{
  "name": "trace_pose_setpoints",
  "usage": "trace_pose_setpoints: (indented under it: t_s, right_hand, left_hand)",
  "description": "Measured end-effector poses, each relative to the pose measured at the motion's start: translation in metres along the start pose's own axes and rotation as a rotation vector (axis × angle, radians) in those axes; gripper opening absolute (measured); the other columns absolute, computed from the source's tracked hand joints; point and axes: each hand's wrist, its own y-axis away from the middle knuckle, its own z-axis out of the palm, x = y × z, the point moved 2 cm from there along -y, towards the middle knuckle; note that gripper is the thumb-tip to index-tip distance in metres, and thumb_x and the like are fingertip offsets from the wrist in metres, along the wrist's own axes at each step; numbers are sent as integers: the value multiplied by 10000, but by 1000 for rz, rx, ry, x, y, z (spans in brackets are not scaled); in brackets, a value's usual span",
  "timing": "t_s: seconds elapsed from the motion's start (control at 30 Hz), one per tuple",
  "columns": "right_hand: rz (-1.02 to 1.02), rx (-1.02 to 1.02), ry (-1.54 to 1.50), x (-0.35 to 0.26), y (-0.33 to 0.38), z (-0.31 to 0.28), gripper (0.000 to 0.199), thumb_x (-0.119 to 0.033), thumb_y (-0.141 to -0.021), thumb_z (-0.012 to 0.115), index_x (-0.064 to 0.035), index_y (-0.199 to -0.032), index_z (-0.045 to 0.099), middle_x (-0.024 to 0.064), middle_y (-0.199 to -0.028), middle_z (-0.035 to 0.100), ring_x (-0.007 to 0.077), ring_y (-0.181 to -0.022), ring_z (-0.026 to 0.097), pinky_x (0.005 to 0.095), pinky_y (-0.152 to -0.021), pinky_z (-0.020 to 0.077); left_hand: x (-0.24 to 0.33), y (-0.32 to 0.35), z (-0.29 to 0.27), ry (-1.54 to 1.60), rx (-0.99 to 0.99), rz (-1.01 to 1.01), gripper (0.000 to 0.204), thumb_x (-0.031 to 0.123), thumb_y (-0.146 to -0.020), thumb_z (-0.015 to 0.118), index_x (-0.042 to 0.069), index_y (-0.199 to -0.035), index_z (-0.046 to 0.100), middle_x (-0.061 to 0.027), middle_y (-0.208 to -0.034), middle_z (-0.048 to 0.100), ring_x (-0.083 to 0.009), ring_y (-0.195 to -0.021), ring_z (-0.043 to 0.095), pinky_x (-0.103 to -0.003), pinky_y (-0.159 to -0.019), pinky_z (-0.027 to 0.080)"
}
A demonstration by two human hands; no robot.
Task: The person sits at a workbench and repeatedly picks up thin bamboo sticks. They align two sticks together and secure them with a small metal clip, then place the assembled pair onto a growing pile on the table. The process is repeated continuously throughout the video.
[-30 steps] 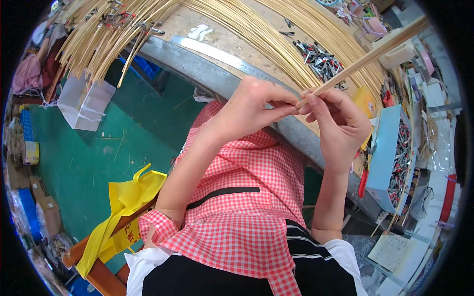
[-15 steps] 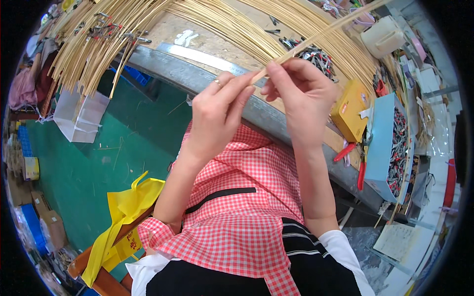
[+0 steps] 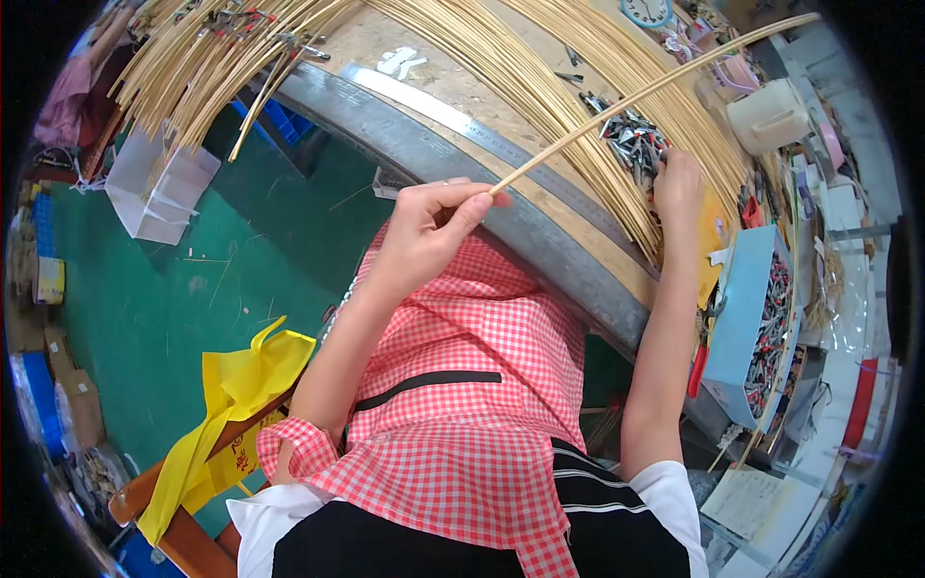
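Note:
My left hand (image 3: pixel 426 231) pinches the near end of a thin pale bamboo-like strip bundle (image 3: pixel 617 108) between thumb and fingers. The bundle slants up to the far right, over the workbench (image 3: pixel 371 130). At the right edge of a heap of small black, red-tipped clips (image 3: pixel 631 144) is my right hand (image 3: pixel 680 193), fingers bent down to it. Its fingertips are partly hidden, so what it grips cannot be made out. Long loose strips (image 3: pixel 540 91) lie across the bench beside the heap.
A steel ruler (image 3: pixel 453 118) lies along the bench's front. To the right are a yellow box (image 3: pixel 711 236), a blue box (image 3: pixel 747 318) of clips and a white jug (image 3: pixel 768 118). Clipped strips (image 3: pixel 193 72) overhang the far left; a yellow cloth (image 3: pixel 231 385) drapes a chair.
My right hand has left the strip bundle and moved right to the clip heap. My left hand keeps hold of the bundle's end and sits slightly lower.

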Motion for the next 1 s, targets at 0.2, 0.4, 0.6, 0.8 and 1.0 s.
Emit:
trace_pose_setpoints:
  t_s: [0.2,0.4,0.6,0.8,1.0]
  right_hand:
    - [27,77,-52,-11,8,-12,162,-47,-805,555,-6,-920,661,203,-872,626,397,-828,610,466,-727,496]
    - [131,-13,-763,-33,35,-67,249,-72,-884,526,-51,-1094,657,121,-822,607,233,-713,617,334,-681,517]
    - [238,-285,-1805,-95,93,-98,273,-8,-929,475,66,-1171,579,69,-891,556,118,-676,514,282,-643,531]
    - [174,-237,-1723,-103,104,-96,239,1,-926,493,84,-1129,589,56,-724,524,102,-616,490,271,-562,547]
    - [156,-200,-1739,-103,108,-90,219,3,-925,500,87,-1102,598,60,-700,528,82,-561,462,250,-495,531]
  left_hand:
    - [-6,5,3,193,-66,-141,252,205,-915,570,-12,-964,687,78,-579,408,-9,-502,309,-194,-443,211]
    - [-5,5,6,197,-87,-139,252,206,-915,573,-12,-964,689,80,-573,413,-3,-488,300,-196,-433,196]
    - [-1,7,10,107,-100,-50,219,172,-906,583,-13,-936,696,7,-707,588,-35,-597,444,-196,-510,321]
    - [2,8,14,104,-110,0,186,119,-901,570,-18,-937,691,-34,-760,608,-71,-656,484,-228,-581,389]
    - [2,8,15,103,-107,6,177,107,-900,564,-8,-935,693,-30,-709,579,-72,-623,464,-237,-562,381]
